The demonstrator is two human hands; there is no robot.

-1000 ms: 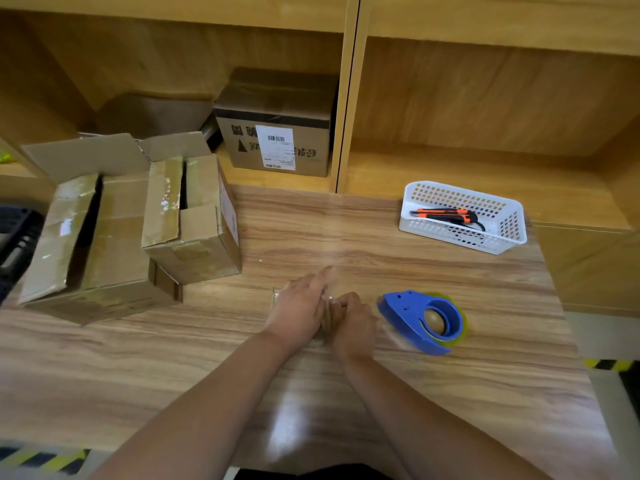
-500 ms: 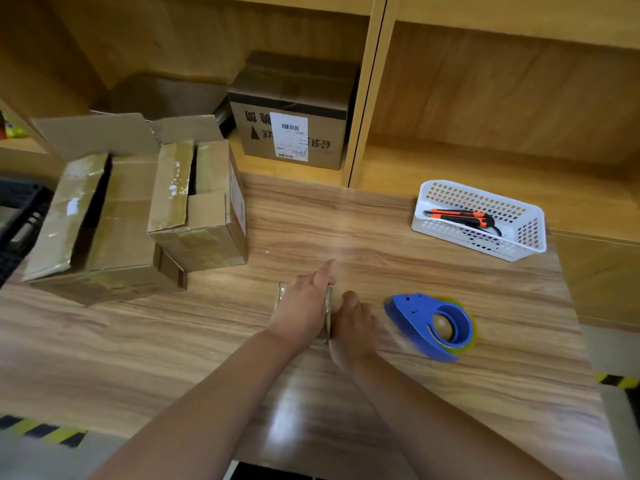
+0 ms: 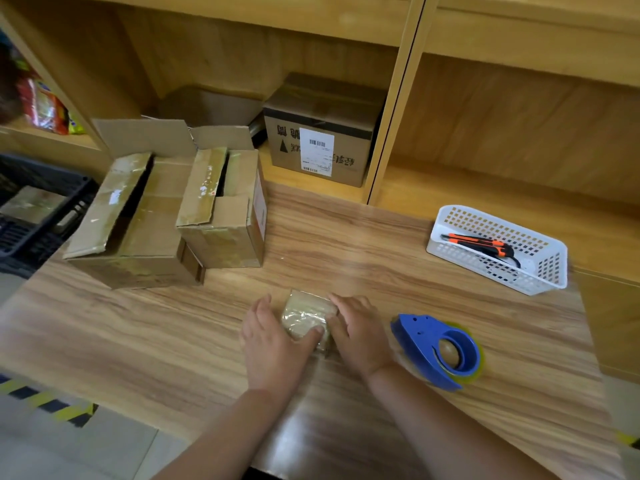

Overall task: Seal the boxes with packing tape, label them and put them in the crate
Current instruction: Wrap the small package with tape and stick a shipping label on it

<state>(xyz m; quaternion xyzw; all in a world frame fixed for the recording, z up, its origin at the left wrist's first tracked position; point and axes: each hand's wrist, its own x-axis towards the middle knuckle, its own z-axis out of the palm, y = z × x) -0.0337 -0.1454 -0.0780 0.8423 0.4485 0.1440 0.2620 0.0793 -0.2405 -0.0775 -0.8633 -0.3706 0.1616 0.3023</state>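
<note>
A small box wrapped in glossy tape (image 3: 306,315) lies flat on the wooden table (image 3: 363,265). My left hand (image 3: 273,344) holds its left side with the thumb across the near edge. My right hand (image 3: 360,332) holds its right side, thumb on the front. A blue tape dispenser (image 3: 438,348) lies just right of my right hand. Two larger cardboard boxes, one (image 3: 138,220) wide and one (image 3: 228,206) narrower, stand at the left with loose top flaps. A black crate (image 3: 52,188) sits off the table's left edge.
A white basket (image 3: 543,271) with an orange utility knife (image 3: 481,244) stands at the right. A labelled carton (image 3: 322,133) sits in the shelf behind. Hazard-striped floor tape (image 3: 45,400) shows below the table's left front edge.
The small box was upright and hidden between my hands; it now lies flat with its taped top showing, and my hands have spread to its two sides. The camera has shifted.
</note>
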